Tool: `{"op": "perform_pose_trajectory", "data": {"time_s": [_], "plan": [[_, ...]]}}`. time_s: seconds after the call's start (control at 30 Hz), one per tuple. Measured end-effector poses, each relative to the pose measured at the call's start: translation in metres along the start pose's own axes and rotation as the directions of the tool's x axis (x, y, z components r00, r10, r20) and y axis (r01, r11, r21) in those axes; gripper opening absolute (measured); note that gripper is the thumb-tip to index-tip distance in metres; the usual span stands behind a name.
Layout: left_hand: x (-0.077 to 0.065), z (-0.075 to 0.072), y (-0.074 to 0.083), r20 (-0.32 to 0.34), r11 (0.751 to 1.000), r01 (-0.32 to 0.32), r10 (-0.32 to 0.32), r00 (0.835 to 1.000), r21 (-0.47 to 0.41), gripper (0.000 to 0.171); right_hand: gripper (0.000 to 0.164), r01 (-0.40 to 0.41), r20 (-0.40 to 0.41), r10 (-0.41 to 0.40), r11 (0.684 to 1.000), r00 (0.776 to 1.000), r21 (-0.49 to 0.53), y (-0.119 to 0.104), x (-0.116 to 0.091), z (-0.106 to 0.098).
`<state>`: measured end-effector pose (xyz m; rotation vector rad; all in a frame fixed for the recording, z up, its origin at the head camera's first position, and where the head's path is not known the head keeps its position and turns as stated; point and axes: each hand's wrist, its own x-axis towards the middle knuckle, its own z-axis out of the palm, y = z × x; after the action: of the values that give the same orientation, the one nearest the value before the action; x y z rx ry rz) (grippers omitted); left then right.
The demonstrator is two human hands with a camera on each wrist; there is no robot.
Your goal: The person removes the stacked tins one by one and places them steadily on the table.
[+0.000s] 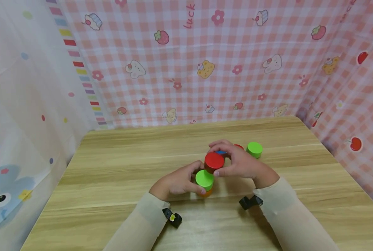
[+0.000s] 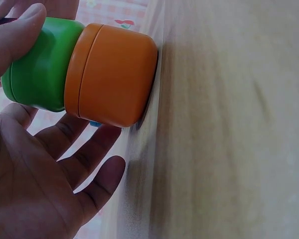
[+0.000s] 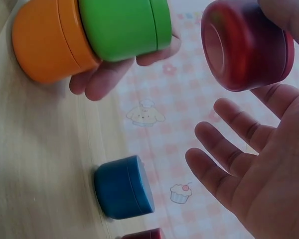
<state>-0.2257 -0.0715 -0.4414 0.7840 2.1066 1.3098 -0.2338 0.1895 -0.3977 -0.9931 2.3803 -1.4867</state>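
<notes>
Pinching red jar (image 1: 214, 161) (glossy, rounded)

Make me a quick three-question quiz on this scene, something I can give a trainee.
1. What color is the container directly beneath the held green container, which the left hand grips?
2. True or false: the held red container, in the right hand, already rests on the held green container.
3. In the head view, what color is the rightmost container? A) blue B) green C) orange

Key: 1. Orange container. 2. False; the right wrist view shows a gap between them. 3. B.
</notes>
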Motion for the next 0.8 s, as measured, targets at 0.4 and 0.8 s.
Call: {"op": "perform_pose_trajectory", "data": {"time_s": [0.4, 0.8], "plan": [[0.001, 0.000, -0.001, 0.001, 0.999, -0.035, 0.035, 0.999, -0.005, 0.050, 0.046, -0.054, -0.079, 0.053, 0.998, 0.995, -0.014, 0.006, -0.003, -0.015], [0.000, 0.001, -0.001, -0.004, 0.999, -0.029, 0.029, 1.000, -0.018, 0.049, 0.054, -0.114, -0.148, 0.110, 0.993, 0.983, -0.021, 0.018, -0.005, -0.030]]}}
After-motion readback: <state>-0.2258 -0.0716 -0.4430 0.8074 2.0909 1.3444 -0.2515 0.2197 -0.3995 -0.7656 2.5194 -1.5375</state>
